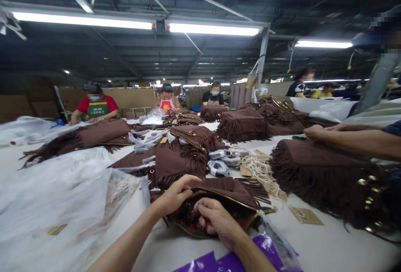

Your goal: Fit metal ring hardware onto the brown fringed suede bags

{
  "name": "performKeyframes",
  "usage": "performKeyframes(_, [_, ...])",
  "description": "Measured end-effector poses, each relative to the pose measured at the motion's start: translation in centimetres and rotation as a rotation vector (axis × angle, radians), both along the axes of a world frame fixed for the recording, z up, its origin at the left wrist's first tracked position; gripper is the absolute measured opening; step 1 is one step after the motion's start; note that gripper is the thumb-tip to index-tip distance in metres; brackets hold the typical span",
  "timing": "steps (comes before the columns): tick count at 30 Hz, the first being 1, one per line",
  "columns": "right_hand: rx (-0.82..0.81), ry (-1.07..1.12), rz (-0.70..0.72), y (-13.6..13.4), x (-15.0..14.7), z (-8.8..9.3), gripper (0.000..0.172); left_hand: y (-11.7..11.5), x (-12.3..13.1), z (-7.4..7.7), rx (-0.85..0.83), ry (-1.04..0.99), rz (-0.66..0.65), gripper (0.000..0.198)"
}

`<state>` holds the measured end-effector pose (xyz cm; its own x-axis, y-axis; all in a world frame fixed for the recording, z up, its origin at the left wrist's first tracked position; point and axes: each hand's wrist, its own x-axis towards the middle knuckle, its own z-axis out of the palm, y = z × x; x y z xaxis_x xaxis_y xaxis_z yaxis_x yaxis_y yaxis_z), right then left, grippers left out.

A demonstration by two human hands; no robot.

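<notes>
A dark brown fringed bag (250,203) lies in front of me with its gold zipper open and its mouth facing me. My left hand (175,194) is at the left end of the mouth, gripping the edge between thumb and fingers. Inside the opening, the fingers of my right hand (216,222) are curled together; what they hold, if anything, is hidden against the dark lining. A clear plastic-wrapped strip (278,238) hangs at the bag's right end. Purple plastic packets (200,263) lie under and in front of it.
Several more brown fringed bags (244,123) are piled ahead. Plastic-wrapped coils (218,168) and white-stringed paper tags (258,165) lie behind my bag. White plastic sheets (56,192) cover the left side. A co-worker's arm (351,138) reaches over bags at right; other people work across the table.
</notes>
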<state>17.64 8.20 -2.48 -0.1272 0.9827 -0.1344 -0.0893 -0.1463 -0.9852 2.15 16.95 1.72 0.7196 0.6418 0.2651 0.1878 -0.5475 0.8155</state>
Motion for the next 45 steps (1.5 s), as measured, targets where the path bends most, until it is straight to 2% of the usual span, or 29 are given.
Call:
performKeyframes(3, [-0.009,0.071,-0.013,0.0,0.1,-0.1,0.044,-1.2,-1.7,0.5,0.154,0.026,-0.107,0.029])
performKeyframes(6, [0.0,0.117,0.001,0.0,0.1,-0.1,0.044,-2.0,-2.6,0.0,0.225,0.093,-0.137,0.034])
performKeyframes(8, [0.018,0.136,0.009,-0.2,0.0,0.0,0.044,-2.1,-2.9,-0.5,0.229,0.101,-0.104,0.037])
performKeyframes(11, [0.048,0.158,0.005,-0.5,-0.1,0.2,0.045,-2.1,-3.3,-1.1,0.205,0.087,-0.051,0.03])
performKeyframes(16, [0.07,0.15,0.001,-0.8,-0.2,0.3,0.047,-2.5,-3.5,-1.6,0.234,0.162,-0.057,0.035])
performKeyframes(19, [0.069,0.112,-0.016,-0.8,-0.2,0.2,0.047,-2.9,-3.0,-2.2,0.279,0.144,0.044,0.017])
performKeyframes(21, [0.069,0.062,-0.031,-0.8,-0.1,0.0,0.046,-3.1,-2.6,-2.5,0.265,0.112,0.107,0.006])
performKeyframes(24, [0.106,-0.041,-0.095,-1.2,0.2,-0.1,0.038,-3.0,-2.3,-2.5,0.194,0.095,0.17,0.004])
performKeyframes(28, [0.425,-0.465,-0.294,-2.4,0.6,0.1,0.031,-2.8,-2.4,-2.3,0.113,0.08,0.208,0.003])
performKeyframes(30, [0.528,-0.657,-0.292,-2.9,0.6,0.2,0.028,-2.6,-2.5,-2.3,0.086,0.07,0.214,0.001])
performKeyframes(36, [0.531,-0.756,-0.168,-3.7,0.4,-0.2,0.026,-2.5,-2.5,-2.4,0.043,0.047,0.211,0.006])
performKeyframes(45, [0.511,-0.929,-0.208,-3.3,-0.5,-0.5,0.027,-2.3,-2.6,-2.7,0.042,0.029,0.184,0.005])
